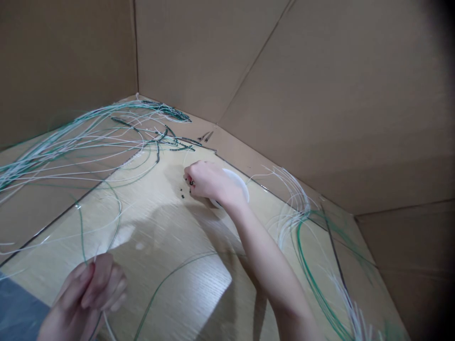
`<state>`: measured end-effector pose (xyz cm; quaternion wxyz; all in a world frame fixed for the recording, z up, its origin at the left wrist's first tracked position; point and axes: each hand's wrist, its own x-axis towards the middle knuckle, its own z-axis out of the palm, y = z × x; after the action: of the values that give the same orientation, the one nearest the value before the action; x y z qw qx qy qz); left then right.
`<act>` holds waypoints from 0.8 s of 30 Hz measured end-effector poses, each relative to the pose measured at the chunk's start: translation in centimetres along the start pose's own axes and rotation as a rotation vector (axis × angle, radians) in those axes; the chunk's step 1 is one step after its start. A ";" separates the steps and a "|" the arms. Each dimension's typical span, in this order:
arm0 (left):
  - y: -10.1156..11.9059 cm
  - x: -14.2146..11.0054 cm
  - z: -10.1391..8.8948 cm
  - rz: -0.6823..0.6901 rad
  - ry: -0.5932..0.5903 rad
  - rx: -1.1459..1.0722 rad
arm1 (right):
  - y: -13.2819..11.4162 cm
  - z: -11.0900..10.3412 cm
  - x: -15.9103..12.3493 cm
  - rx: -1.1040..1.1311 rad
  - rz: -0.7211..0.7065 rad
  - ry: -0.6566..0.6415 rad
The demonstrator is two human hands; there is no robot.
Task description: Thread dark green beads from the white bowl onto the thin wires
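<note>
My left hand (90, 293) is closed in a pinch at the lower left, holding thin green and white wires that stick out above and below the fingers. My right hand (206, 179) reaches forward over the table, its fingers bunched together around small dark beads (192, 183) that show at the fingertips. A few more loose beads (182, 193) lie on the tabletop just left of it. Partly hidden behind my right wrist is a white bowl (241, 182); what it contains does not show.
A long bundle of green and white wires (71, 130) spreads from the left, with dark beaded ends (177, 113). Two small tweezer-like tools (206, 137) lie at the back. Another wire bundle (302, 237) curves along the right. Cardboard walls (199, 57) enclose the table (163, 222).
</note>
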<state>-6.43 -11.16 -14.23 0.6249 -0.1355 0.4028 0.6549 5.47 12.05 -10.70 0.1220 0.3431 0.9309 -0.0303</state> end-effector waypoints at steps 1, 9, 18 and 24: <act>0.0 0.0 0.0 -0.002 -0.002 0.002 | 0.0 0.2 0.1 -0.006 -0.002 -0.002; -0.2 1.8 -2.9 0.023 -0.322 0.049 | 0.5 -1.5 -1.7 0.032 0.055 0.056; -0.4 2.4 -4.1 0.067 -0.409 0.094 | 4.4 -1.7 -5.3 0.110 0.215 0.054; -0.5 2.5 -4.5 0.084 -0.399 0.088 | 6.2 0.0 -5.4 0.164 0.272 -0.015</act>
<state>-7.91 -12.57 -18.93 0.6698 0.0412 0.3045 0.6760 13.45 13.42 -9.19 0.1033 0.4744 0.8694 -0.0921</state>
